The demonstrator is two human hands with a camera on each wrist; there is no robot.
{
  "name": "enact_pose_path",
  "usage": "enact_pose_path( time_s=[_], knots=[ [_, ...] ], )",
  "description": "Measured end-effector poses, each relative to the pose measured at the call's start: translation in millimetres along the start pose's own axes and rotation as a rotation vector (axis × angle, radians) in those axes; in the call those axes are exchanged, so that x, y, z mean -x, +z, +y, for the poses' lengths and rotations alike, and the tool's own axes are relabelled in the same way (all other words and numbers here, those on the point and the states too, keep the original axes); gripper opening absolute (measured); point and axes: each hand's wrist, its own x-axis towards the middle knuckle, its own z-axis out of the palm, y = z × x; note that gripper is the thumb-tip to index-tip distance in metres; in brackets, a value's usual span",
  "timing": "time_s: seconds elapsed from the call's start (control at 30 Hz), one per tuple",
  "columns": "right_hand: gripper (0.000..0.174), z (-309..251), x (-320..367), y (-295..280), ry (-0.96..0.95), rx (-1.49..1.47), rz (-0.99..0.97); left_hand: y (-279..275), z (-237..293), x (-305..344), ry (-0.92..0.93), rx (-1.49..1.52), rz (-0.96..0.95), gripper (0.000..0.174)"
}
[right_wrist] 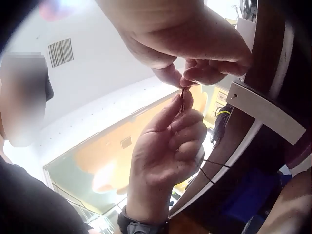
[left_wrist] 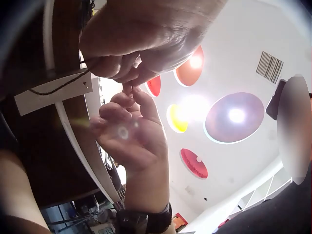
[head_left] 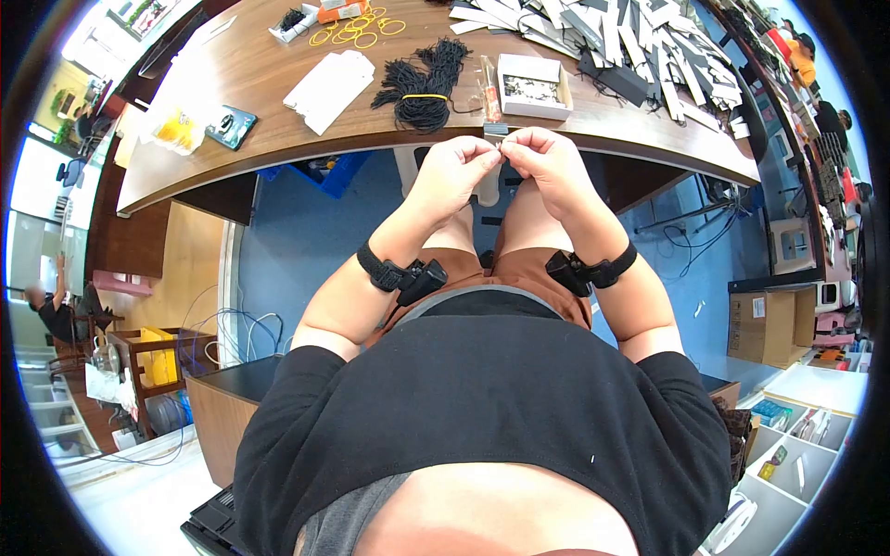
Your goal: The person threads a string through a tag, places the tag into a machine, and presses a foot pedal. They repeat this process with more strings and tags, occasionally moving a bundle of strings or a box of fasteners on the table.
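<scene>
Fingertips of the left hand (head_left: 452, 179) and right hand (head_left: 556, 176) meet at the table's front edge. In the right wrist view, the left hand (right_wrist: 165, 151) pinches a thin dark cord (right_wrist: 183, 101) between thumb and forefinger. The right hand (right_wrist: 195, 41) pinches at the cord's upper end, its exact grip partly hidden. A pale tag (right_wrist: 267, 113) with a small hole lies at the table edge beside the hands. In the left wrist view the cord (left_wrist: 59, 89) crosses the tag (left_wrist: 34, 100).
On the table (head_left: 250, 69) lie a black cord bundle (head_left: 424, 97) with a yellow band, white cards (head_left: 329, 90), a box of small parts (head_left: 535, 88), a clear packet (head_left: 489, 88), yellow bands (head_left: 365, 40), a phone (head_left: 231, 127) and a heap of tags (head_left: 640, 46).
</scene>
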Motion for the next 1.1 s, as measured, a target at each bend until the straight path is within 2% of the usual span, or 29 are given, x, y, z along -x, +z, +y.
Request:
enact_pose_path(
  time_s=[0.03,0.13,0.17,0.27,0.3,0.4,0.5,0.6,0.7,0.8,0.9,1.0,1.1],
  knots=[
    [0.014,-1.8,0.9,0.0,0.003,0.005,-0.005,-1.3,-0.3,0.1,-0.012,0.013,-0.003,0.014],
    [0.018,-8.7,0.9,-3.4,-0.154,0.179,0.021,-4.3,2.9,1.3,-0.051,0.041,-0.013,0.013],
    [0.020,-7.8,0.7,-6.7,-0.317,0.374,0.059,-3.8,6.5,1.8,-0.065,0.042,-0.015,0.013],
    [0.024,-30.6,4.1,-8.0,-0.654,0.804,-0.085,-4.5,12.1,2.6,-0.103,0.044,-0.003,0.014],
    [0.025,-33.1,3.6,-8.7,-0.809,1.016,-0.064,-5.1,12.6,3.0,-0.115,0.045,0.003,0.014],
    [0.025,-37.0,6.1,-8.4,-0.884,1.176,-0.069,-7.3,11.9,2.7,-0.104,0.017,-0.040,0.016],
    [0.019,-37.8,1.4,-13.8,-0.855,1.126,-0.177,-8.7,4.2,-0.3,-0.017,-0.049,-0.072,0.016],
    [0.013,-36.7,0.6,-13.3,-0.740,1.098,-0.192,-8.1,8.3,2.6,-0.029,-0.032,-0.071,0.017],
    [0.009,-38.6,3.9,-4.2,-0.539,0.898,-0.174,-9.7,14.0,5.4,-0.063,-0.045,-0.072,0.017],
    [0.010,-34.9,0.1,-7.0,-0.770,1.001,-0.198,-9.0,16.7,5.8,-0.045,-0.074,-0.075,0.016],
    [0.012,-38.8,1.7,-6.4,-0.745,0.993,-0.225,-6.6,27.8,9.6,-0.130,-0.099,-0.071,0.015],
    [0.010,-32.4,3.0,-6.8,-0.618,0.896,-0.126,-6.0,18.3,6.7,-0.042,0.074,-0.035,0.014],
    [0.008,-32.6,6.0,-4.2,-0.900,1.159,0.017,-16.6,6.2,2.6,-0.026,-0.172,0.023,0.015]
  ],
)
